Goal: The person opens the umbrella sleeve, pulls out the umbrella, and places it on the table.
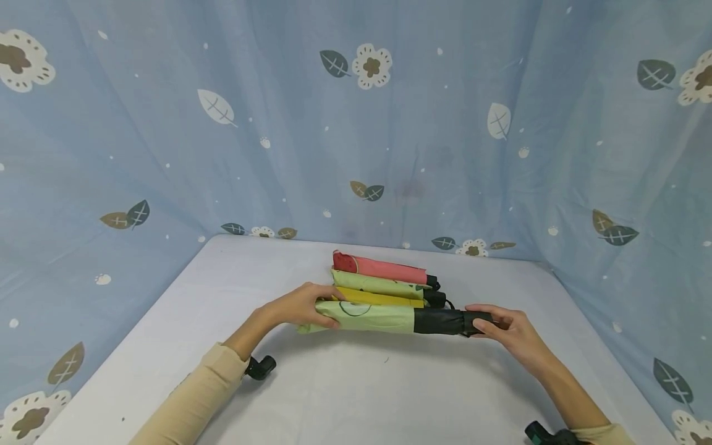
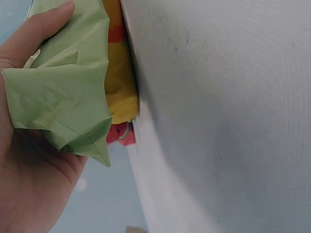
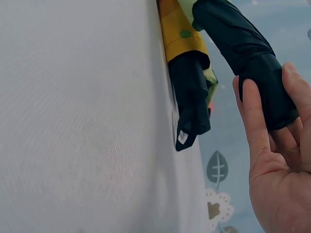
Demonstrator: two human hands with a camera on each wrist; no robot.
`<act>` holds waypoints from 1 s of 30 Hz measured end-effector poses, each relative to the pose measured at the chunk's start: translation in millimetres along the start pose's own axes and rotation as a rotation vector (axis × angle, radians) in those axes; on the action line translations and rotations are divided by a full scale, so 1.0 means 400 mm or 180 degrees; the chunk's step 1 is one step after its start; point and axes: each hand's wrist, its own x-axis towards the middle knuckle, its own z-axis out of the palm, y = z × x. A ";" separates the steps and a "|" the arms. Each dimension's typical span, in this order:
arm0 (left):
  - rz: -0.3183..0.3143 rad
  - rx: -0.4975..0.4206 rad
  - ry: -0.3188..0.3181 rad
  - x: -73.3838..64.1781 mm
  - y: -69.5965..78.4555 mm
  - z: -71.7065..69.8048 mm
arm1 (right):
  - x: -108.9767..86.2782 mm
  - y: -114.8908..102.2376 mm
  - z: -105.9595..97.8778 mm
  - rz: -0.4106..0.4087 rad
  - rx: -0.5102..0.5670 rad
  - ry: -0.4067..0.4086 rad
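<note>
A folded umbrella in a light green sleeve [image 1: 384, 317] is held level between both hands, lifted off the table. My left hand [image 1: 303, 305] grips its sleeved end, thumb along the near side; in the left wrist view the loose green cloth [image 2: 58, 97] hangs over the palm. My right hand [image 1: 508, 334] holds the black handle [image 3: 267, 92] at the other end between thumb and fingers. Right behind it lie a yellow folded umbrella [image 1: 384, 298], another light green one [image 1: 384, 284] and a pink-red one with a watermelon print [image 1: 389, 269], side by side.
All of this is over a white-covered table [image 1: 345, 395]. A blue curtain [image 1: 311, 142] with leaves and flowers hangs around its back and sides. Black wrist devices show by the left sleeve [image 1: 203, 389] and the right sleeve [image 1: 603, 434].
</note>
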 end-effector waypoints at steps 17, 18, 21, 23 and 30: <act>0.0058 -0.0062 0.0072 -0.008 -0.001 0.000 | -0.030 0.009 -0.028 -0.0015 0.0002 0.0114; 0.0060 -0.0064 0.0078 -0.008 -0.002 0.001 | -0.032 0.009 -0.030 -0.0029 0.0013 0.0110; 0.0058 -0.0081 0.0083 -0.009 -0.004 0.003 | -0.037 0.010 -0.037 -0.0047 0.0008 0.0120; 0.0051 -0.0088 0.0080 -0.009 -0.004 0.003 | -0.040 0.010 -0.042 -0.0054 -0.0008 0.0144; 0.0050 -0.0103 0.0094 -0.008 -0.003 0.001 | -0.051 0.009 -0.063 -0.0071 -0.0098 0.0212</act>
